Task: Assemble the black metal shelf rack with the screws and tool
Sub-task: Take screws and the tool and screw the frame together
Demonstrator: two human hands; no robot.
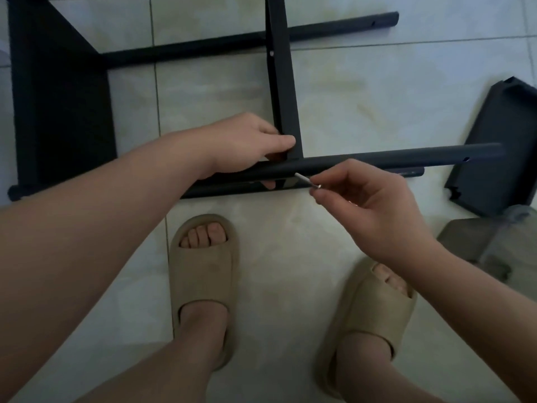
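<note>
- The left hand [250, 144] is clamped on the joint where a flat black bar [283, 91] meets the near round tube [392, 158] of the rack frame [58, 112].
- The right hand [374, 205] pinches a thin silver piece [308, 181] in its fingertips. Its tip touches that tube just beside the joint. Whether it is a screw or a tool, I cannot tell.
- The frame lies on the tiled floor [363, 91], just beyond two tan slippers [203, 274].
- A loose black panel [499, 158] lies to the person's right, near the tube's end.
</note>
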